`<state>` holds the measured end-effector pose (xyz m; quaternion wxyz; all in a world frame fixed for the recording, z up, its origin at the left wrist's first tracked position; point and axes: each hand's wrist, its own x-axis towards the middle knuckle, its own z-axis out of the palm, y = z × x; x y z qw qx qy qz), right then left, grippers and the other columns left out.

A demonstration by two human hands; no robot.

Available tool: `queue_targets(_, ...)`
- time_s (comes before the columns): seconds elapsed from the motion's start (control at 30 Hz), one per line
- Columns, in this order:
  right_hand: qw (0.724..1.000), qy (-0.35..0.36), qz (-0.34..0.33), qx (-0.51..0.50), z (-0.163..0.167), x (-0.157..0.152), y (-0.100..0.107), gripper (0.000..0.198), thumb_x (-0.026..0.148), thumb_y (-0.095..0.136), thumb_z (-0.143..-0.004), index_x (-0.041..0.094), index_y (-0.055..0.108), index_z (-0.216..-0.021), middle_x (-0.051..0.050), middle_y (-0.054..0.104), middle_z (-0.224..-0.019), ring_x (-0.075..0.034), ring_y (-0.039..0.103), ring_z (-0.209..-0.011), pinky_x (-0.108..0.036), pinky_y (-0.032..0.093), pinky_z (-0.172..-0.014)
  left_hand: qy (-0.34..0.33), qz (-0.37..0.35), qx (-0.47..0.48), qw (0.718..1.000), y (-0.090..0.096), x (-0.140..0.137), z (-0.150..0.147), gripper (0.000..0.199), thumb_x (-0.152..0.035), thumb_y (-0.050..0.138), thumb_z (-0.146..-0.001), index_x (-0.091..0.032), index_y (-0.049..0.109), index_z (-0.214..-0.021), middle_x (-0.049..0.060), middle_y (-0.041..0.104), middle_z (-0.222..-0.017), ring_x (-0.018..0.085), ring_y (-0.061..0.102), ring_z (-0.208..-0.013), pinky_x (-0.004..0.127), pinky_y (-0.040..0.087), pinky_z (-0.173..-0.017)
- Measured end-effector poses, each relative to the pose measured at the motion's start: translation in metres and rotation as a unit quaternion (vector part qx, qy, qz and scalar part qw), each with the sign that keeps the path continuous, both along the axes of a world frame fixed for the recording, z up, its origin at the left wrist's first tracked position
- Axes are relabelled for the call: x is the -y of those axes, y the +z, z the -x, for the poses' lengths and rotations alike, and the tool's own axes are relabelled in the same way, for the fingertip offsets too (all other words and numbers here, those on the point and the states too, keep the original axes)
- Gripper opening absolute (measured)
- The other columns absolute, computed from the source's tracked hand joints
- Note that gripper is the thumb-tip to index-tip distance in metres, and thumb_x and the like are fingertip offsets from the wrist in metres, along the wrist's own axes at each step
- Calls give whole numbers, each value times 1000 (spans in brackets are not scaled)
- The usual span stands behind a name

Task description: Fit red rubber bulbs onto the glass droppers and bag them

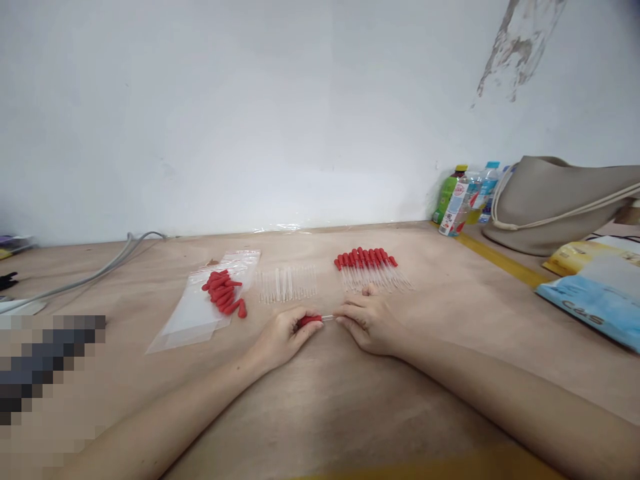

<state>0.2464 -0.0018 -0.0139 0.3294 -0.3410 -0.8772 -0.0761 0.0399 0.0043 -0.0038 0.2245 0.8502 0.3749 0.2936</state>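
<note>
My left hand (289, 335) is closed round a red rubber bulb (311, 321), with its thumb along the near side. A thin clear glass tube (328, 318) runs from the bulb's mouth to my right hand (367, 323), whose fingertips pinch it; its far end is hidden there. Beyond my right hand lies a row of droppers (367, 263), clear tubes topped with red bulbs. Several bare clear tubes (287, 285) lie side by side beyond my left hand. A heap of loose red bulbs (220, 290) rests on clear plastic bags (190, 323) to the left.
Bottles (457, 203) stand against the wall at the back right, beside a grey bag (560, 200) with a cord. Blue (595, 303) and yellow packs lie at the right edge. A grey cable (105, 270) crosses the table's left side, beyond a dark blurred-out object (50, 367).
</note>
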Motion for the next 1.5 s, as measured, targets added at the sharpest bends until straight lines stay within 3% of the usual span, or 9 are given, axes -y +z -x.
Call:
queue_targets(0.37, 997, -31, 53, 44, 12, 4, 3, 26, 22, 39, -86, 16, 56, -68, 0, 59, -63, -9, 43, -53, -29, 26, -66, -19, -34, -22, 999, -7, -2, 4, 21, -30, 45, -85, -17, 59, -92, 3, 63, -80, 13, 56, -70, 23, 45, -63)
queue_targets(0.57, 990, -7, 121, 78, 12, 8, 24, 16, 21, 46, -81, 20, 62, -75, 0, 65, -73, -12, 54, -65, -30, 30, -73, -48, -111, -108, 987, 15, -3, 9, 18, -28, 46, -84, -19, 57, -95, 3, 61, -86, 15, 56, -79, 26, 44, -71)
queue_targets(0.63, 985, -28, 161, 61, 10, 2, 31, 16, 21, 48, -79, 21, 64, -75, 0, 66, -70, -12, 56, -64, -29, 32, -70, 0, -122, -161, 979, 26, -6, 14, 25, -34, 49, -81, -19, 54, -101, 5, 58, -95, 17, 55, -85, 28, 44, -73)
queue_targets(0.7, 974, -88, 206, 9, 7, -10, 36, 19, 24, 47, -78, 20, 64, -71, -1, 65, -66, -12, 56, -60, -26, 33, -62, 102, -145, -224, 958, 35, -10, 22, 32, -40, 50, -79, -17, 52, -100, 8, 55, -99, 21, 55, -86, 31, 44, -71)
queue_targets(0.8, 948, -213, 231, -55, 6, -36, 41, 27, 30, 45, -79, 17, 63, -64, -4, 65, -65, -15, 56, -61, -24, 33, -54, 259, -157, -358, 883, 44, -20, 37, 26, -34, 45, -80, -13, 56, -89, 13, 55, -94, 27, 54, -88, 34, 44, -65)
queue_targets(0.87, 931, -280, 231, -40, 9, -54, 42, 29, 31, 44, -78, 17, 63, -63, -5, 64, -65, -17, 57, -64, -25, 33, -56, 299, -126, -430, 843, 47, -27, 48, 24, -31, 46, -78, -11, 58, -86, 16, 56, -94, 30, 54, -90, 35, 43, -65)
queue_targets(1.07, 898, -385, 211, 38, 25, -85, 30, 25, 29, 43, -77, 15, 64, -74, -9, 64, -72, -22, 58, -75, -32, 32, -68, 298, -38, -454, 839, 45, -46, 71, 31, -36, 45, -74, -10, 58, -83, 17, 61, -87, 31, 58, -83, 35, 44, -63)
queue_targets(1.3, 895, -391, 210, 54, 29, -89, 23, 26, 29, 42, -78, 13, 63, -74, -13, 64, -79, -25, 58, -78, -39, 27, -77, 306, -41, -456, 835, 38, -49, 70, 20, -20, 46, -69, -10, 59, -81, 19, 63, -87, 29, 60, -78, 33, 44, -61)
queue_targets(1.5, 907, -360, 214, 53, 53, -85, 29, 29, 31, 40, -79, 14, 64, -78, -13, 64, -83, -23, 57, -80, -37, 27, -77, 342, -61, -466, 813, 43, -35, 56, 28, -1, 36, -70, -3, 55, -91, 20, 61, -81, 30, 60, -75, 33, 44, -57)
